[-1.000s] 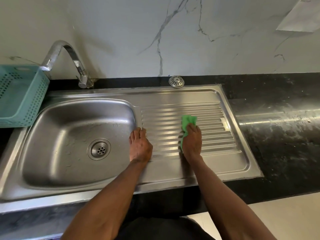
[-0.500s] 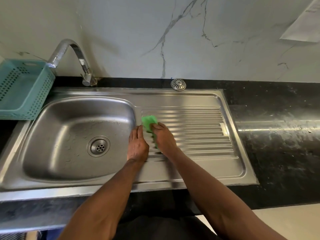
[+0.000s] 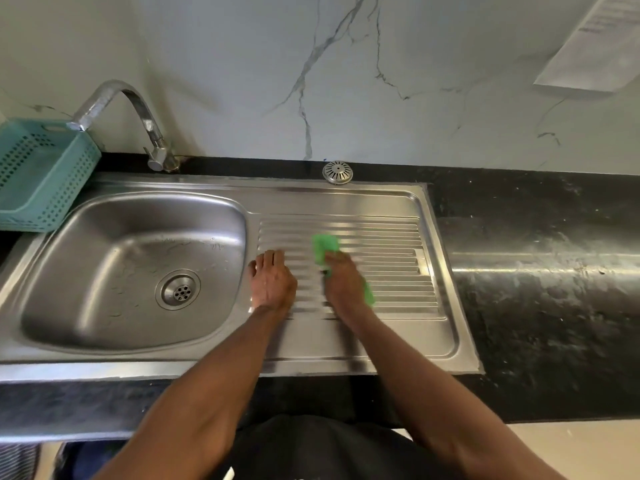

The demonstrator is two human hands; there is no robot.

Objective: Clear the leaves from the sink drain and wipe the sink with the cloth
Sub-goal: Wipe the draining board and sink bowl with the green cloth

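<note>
The steel sink (image 3: 104, 244) has a bare bowl with a round drain (image 3: 178, 289); I see no leaves in it. To its right lies the ribbed drainboard (image 3: 391, 244). My right hand (image 3: 343, 284) presses a green cloth (image 3: 323, 247) onto the ribs near the board's middle; the cloth sticks out beyond the fingers and beside the wrist. My left hand (image 3: 272, 280) rests flat, fingers together, on the strip between bowl and drainboard, holding nothing.
A curved tap (image 3: 138, 116) stands behind the bowl. A teal plastic basket (image 3: 38, 178) sits at the far left. A round metal strainer cap (image 3: 337, 172) lies at the sink's back edge. Black stone counter (image 3: 540, 271) extends right; marble wall behind.
My right hand slid the cloth left across the ribs to the left hand, then back right towards the board's middle. The left hand stayed put.
</note>
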